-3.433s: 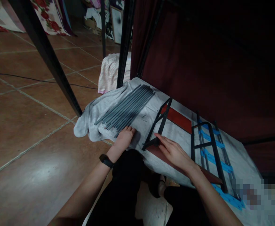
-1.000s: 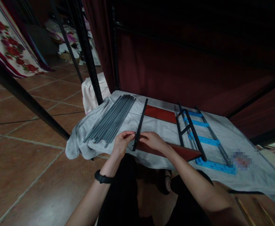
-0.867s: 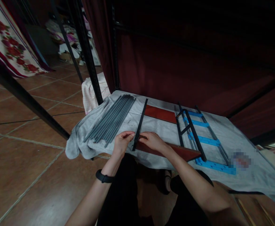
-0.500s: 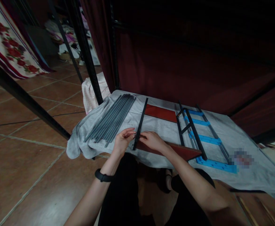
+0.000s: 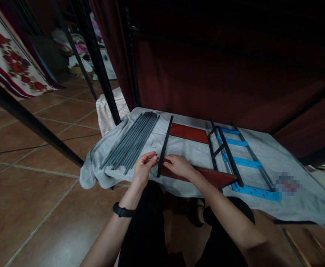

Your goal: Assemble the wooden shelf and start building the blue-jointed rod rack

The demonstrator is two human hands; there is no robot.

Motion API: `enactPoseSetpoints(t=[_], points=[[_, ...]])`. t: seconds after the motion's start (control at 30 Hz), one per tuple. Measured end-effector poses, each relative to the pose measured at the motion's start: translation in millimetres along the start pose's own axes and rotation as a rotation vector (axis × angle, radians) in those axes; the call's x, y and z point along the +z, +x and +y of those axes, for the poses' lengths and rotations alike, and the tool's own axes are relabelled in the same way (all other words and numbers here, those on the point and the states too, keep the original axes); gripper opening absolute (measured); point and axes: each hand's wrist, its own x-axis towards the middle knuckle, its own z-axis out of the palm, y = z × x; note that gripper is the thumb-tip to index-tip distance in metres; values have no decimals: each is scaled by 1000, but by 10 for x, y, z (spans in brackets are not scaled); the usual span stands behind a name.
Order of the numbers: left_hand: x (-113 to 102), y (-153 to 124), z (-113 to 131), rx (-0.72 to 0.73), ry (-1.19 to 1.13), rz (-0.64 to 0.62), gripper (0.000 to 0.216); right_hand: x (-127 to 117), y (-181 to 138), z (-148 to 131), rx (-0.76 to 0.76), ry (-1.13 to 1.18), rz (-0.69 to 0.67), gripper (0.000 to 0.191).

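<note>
My left hand (image 5: 143, 168) is closed in a pinch against the outer left side of a black metal bar (image 5: 166, 142). A small thin metal piece shows at its fingertips, too small to name for sure. On the bar's other side, my right hand (image 5: 179, 165) rests with curled fingers over the end of a reddish-brown board (image 5: 218, 178), holding it against the bar. A second reddish-brown board (image 5: 188, 132) spans the same bar and another black bar (image 5: 213, 157) farther right. Together they form a flat frame lying on the cloth.
Several grey metal rods (image 5: 134, 139) lie side by side at the left. Blue slotted pieces (image 5: 247, 161) joined by dark tubes lie at the right, beside an angled black frame (image 5: 229, 155). Grey cloth (image 5: 265, 148) covers the surface. A black post (image 5: 102, 66) stands at its left end.
The camera view has shifted slightly. My left fingers have turned a little at the bar, and the metal piece shows less. My right hand has stayed on the board.
</note>
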Motion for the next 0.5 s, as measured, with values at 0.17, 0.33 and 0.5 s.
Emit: enactPoseSetpoints(t=[0.17, 0.33, 0.5], points=[[24, 10, -40, -8, 108, 11, 38, -22, -6, -6, 5, -18, -10, 29], [10, 0, 31, -64, 19, -45, 45, -12, -17, -4, -15, -17, 12, 30], [26, -15, 20, -65, 66, 7, 39, -16, -21, -7, -4, -17, 4, 30]])
